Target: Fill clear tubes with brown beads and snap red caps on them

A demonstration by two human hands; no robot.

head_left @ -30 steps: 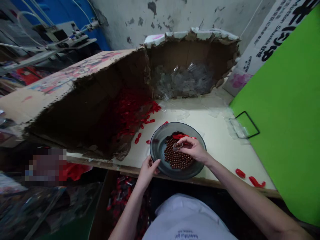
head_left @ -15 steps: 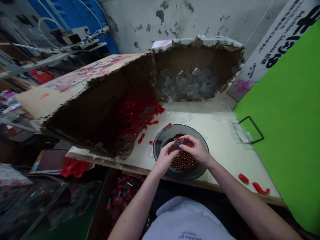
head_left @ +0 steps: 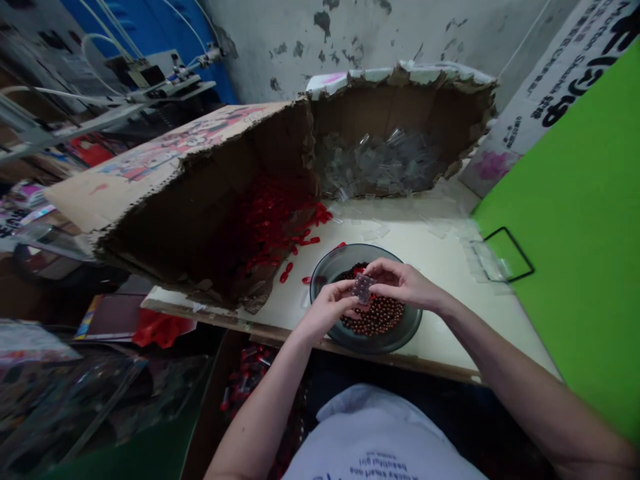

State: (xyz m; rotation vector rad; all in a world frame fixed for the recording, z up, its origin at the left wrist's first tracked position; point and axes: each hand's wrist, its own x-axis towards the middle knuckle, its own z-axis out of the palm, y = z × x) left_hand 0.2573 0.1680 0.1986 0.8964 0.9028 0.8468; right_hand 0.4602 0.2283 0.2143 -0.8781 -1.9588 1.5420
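A dark grey bowl (head_left: 327,267) sits near the table's front edge, with a heap of small brown beads (head_left: 383,315) and a red piece in it. Over the bowl, my left hand (head_left: 327,308) and my right hand (head_left: 403,283) both pinch a small clear plastic case (head_left: 362,288) that has beads inside. My left fingers grip its lower left side. My right fingers hold its upper right edge. The case hangs a little above the beads.
A torn cardboard box (head_left: 200,200) lies open on the left with several red plastic caps (head_left: 270,223) spilling out. Behind the bowl a second torn box holds clear plastic cases (head_left: 380,163). A green board (head_left: 580,227) stands at the right.
My left hand left the bowl's rim and joined my right hand on the clear case. Both hands lifted the case slightly above the beads.
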